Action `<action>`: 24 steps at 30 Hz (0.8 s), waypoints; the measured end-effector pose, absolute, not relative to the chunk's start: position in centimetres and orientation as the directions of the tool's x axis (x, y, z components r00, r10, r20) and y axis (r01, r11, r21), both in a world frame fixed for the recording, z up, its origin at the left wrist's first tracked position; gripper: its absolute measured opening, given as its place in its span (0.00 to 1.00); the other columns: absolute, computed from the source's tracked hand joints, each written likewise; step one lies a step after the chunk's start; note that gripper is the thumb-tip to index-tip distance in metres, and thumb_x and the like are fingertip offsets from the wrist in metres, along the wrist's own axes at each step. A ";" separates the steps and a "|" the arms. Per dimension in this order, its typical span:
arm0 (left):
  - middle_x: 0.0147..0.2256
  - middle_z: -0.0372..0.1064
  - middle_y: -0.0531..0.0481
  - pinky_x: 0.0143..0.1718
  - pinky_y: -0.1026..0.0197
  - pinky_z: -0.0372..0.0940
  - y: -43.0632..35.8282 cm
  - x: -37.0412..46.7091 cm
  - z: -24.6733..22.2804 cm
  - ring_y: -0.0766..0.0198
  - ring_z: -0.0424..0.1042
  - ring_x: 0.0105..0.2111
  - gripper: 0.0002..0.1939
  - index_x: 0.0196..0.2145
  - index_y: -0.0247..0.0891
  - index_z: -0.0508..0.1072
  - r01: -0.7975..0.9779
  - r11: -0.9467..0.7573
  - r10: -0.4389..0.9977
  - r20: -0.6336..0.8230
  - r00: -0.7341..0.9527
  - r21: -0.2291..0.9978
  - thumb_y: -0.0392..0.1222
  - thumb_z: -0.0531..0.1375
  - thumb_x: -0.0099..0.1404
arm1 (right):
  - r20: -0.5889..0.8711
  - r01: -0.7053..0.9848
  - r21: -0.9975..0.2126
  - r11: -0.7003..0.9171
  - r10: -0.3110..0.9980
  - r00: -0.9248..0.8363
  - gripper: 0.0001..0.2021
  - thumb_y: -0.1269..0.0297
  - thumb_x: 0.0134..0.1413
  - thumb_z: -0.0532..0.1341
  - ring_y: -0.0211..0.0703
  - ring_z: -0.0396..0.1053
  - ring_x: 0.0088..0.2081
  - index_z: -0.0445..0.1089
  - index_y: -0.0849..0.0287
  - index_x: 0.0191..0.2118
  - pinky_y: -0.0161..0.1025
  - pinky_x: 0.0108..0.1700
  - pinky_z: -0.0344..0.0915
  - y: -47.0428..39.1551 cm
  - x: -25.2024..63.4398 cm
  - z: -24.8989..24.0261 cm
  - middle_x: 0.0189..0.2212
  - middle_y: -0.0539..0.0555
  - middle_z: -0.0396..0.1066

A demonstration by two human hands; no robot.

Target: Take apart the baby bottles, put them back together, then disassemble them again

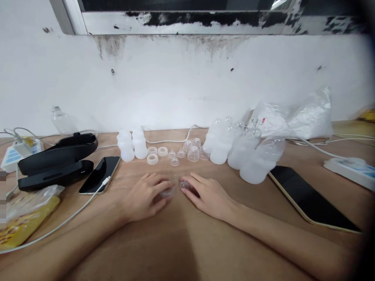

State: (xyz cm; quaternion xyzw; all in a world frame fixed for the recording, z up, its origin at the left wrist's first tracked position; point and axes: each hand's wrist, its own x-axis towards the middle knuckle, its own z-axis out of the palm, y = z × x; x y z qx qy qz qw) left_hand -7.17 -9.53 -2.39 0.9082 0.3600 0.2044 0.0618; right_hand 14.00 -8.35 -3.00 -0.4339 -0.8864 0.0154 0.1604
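My left hand (148, 195) is closed around a clear plastic piece that looks like a bottle ring (167, 192), low over the table. Opposite it, my right hand (206, 195) pinches a clear bottle nipple (184, 184) between thumb and fingers. A small gap separates the two pieces. Just beyond the hands lie three screw rings (152, 159), three loose nipples (175, 161) and several clear dome caps (193, 153). Two milky baby bottles (125, 146) without tops stand behind on the left. Several capped baby bottles (221, 146) are grouped on the right.
A phone (101, 175) with a white cable and an open black case (58, 156) lie left, near a yellow bag (29, 222). At right are a larger phone or tablet (310, 199), a power strip (351, 169) and plastic bags (293, 115). A wall closes the back.
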 end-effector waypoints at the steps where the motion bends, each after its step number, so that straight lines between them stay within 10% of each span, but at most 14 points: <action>1: 0.45 0.63 0.46 0.44 0.54 0.58 -9.6 -7.1 -2.4 0.58 0.62 0.44 0.19 0.49 0.41 0.60 0.626 -0.717 0.697 0.342 0.630 0.308 0.37 0.54 0.58 | 0.292 0.766 -0.171 0.620 0.774 -0.561 0.13 0.62 0.57 0.48 0.43 0.68 0.31 0.62 0.58 0.45 0.41 0.32 0.64 -8.5 14.0 -3.0 0.39 0.56 0.66; 9: 0.44 0.63 0.48 0.47 0.55 0.61 -9.1 -6.4 -3.0 0.62 0.66 0.45 0.15 0.39 0.39 0.58 0.098 -0.280 0.910 0.231 0.345 0.955 0.36 0.59 0.54 | 0.469 0.644 -0.375 0.667 0.736 -0.489 0.13 0.65 0.57 0.49 0.40 0.67 0.41 0.60 0.54 0.48 0.39 0.42 0.64 -8.6 14.1 -2.8 0.42 0.52 0.68; 18: 0.46 0.63 0.45 0.47 0.54 0.62 -8.8 -6.6 -3.4 0.61 0.65 0.45 0.18 0.42 0.38 0.59 0.210 -0.386 0.888 0.300 0.349 0.898 0.33 0.59 0.54 | 0.422 0.481 -0.724 0.494 0.869 -0.256 0.11 0.66 0.50 0.57 0.40 0.68 0.35 0.62 0.56 0.42 0.39 0.38 0.67 -7.8 14.2 -3.0 0.34 0.52 0.69; 24: 0.47 0.63 0.46 0.50 0.54 0.60 -9.2 -6.3 -3.5 0.62 0.65 0.46 0.21 0.45 0.39 0.58 0.305 -0.445 0.864 0.313 0.394 0.842 0.34 0.60 0.54 | 0.677 0.459 -0.422 0.782 0.608 -0.414 0.16 0.72 0.55 0.52 0.38 0.64 0.37 0.63 0.53 0.49 0.38 0.40 0.65 -8.6 13.9 -2.9 0.36 0.53 0.63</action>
